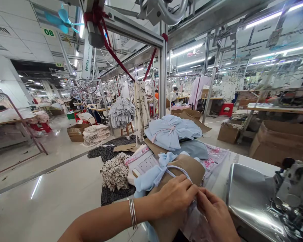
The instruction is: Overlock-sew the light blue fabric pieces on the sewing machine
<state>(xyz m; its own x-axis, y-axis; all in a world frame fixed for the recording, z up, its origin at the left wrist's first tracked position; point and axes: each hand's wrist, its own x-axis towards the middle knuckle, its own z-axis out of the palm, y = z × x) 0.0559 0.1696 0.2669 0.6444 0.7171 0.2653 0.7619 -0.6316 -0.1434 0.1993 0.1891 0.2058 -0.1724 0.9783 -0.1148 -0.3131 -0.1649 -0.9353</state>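
Fingertips point(195, 194) of left hand point(175, 197), right hand point(217, 213) on tie point(178, 172)

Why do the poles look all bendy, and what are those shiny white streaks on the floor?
Head view: the wide lens curves the pole and the beams near the edges. Head view: the floor streaks are glare from the tube lights, and the metal plate glints too. Head view: the right edge looks smeared, while the left hand, right hand and blue cloth look sharp.

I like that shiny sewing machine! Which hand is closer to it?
Right. The right hand is just left of the sewing machine, near its metal tray. The left hand, with the bracelet, is farther left on the brown bundle.
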